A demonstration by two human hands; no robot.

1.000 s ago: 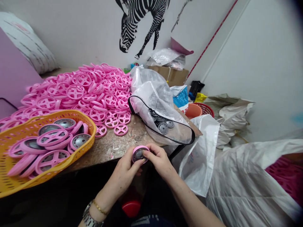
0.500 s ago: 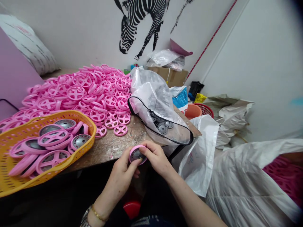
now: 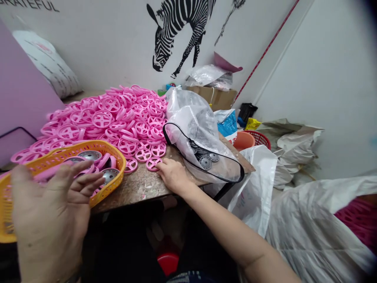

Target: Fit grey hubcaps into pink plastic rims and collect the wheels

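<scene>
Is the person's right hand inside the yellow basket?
No, the right hand is at a pink wheel on the table, outside the yellow basket.

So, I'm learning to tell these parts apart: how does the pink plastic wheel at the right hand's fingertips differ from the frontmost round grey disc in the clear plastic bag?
The pink plastic wheel has open gaps between its spokes; the round grey disc has a mostly filled face. The wheel is at the fingertips of the right hand; the disc sits inside the clear plastic bag. Both are round.
</scene>
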